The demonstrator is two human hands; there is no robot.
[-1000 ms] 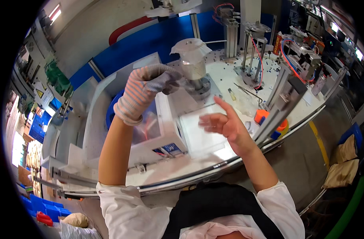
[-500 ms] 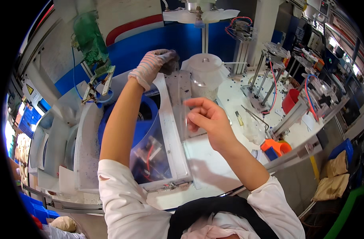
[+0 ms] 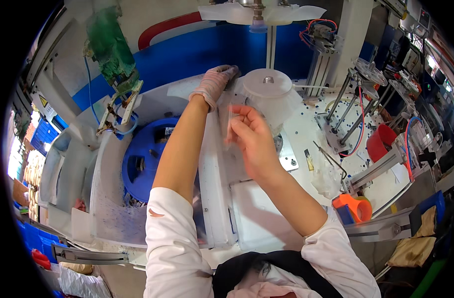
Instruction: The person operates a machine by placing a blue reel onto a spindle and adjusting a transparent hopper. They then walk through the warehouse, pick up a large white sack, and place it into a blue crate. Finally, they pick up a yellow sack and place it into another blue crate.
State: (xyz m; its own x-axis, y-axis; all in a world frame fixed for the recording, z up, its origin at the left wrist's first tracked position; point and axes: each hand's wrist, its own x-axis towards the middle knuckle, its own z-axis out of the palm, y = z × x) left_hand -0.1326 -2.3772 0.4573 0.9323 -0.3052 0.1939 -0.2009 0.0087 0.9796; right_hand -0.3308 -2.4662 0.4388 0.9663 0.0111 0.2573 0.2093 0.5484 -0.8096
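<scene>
from my end of the head camera, i have both forearms reaching up from the lower edge over the white counter (image 3: 310, 171). the left hand (image 3: 215, 84), in a striped glove with dark fingertips, is the farther one; its fingers are bent, and i cannot tell whether they grip anything. the right hand (image 3: 253, 139), bare, is lower and nearer, its thumb and fingers curled narrow beside what looks to me like clear film (image 3: 227, 131). the film shows faintly below the glove, by the right fingertips; i can't make out whether they pinch it or only touch it.

just right of the glove i see a translucent round cover (image 3: 268, 83) with a metal knob on top. under the left forearm is a white bin (image 3: 213, 216) with a blue disc (image 3: 145, 186) inside. over on my right lie a bent metal rod (image 3: 331, 159), a crumpled clear bag (image 3: 325, 183) and an orange ring (image 3: 359, 204), with a red cup (image 3: 380, 143) beyond them.
</scene>
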